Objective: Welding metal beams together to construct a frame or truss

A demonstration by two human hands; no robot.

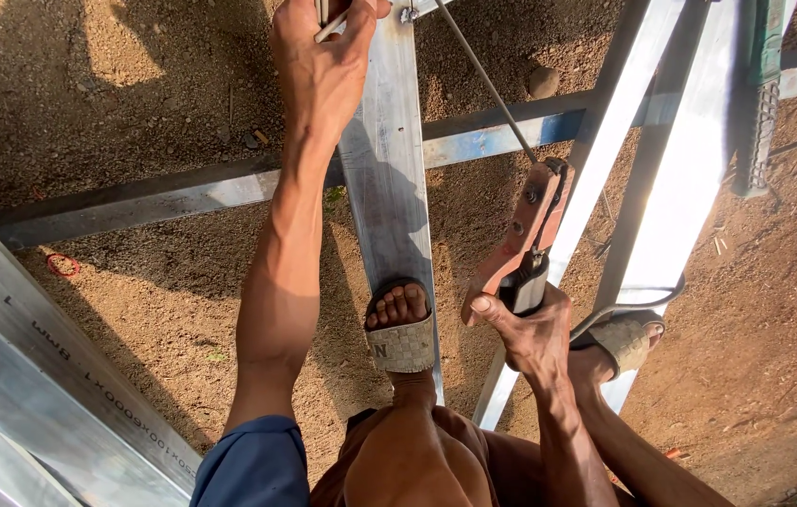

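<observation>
My left hand (321,56) reaches far forward and pinches a thin rod or small metal piece at the top of a flat galvanised steel bar (387,178). My right hand (525,329) grips the handle of a reddish-brown welding electrode holder (522,239). A long thin electrode (485,80) runs from its jaws up toward the joint at the top of the bar. My sandalled left foot (401,329) stands on the same bar. My right foot (622,340) rests on a neighbouring bar.
Several steel bars (661,188) lie crossed on bare brown soil, with a cross rail (183,197) under them. Stacked galvanised channels (32,376) fill the lower left. A black cable (628,305) loops by my right foot. A green tool (763,94) lies upper right.
</observation>
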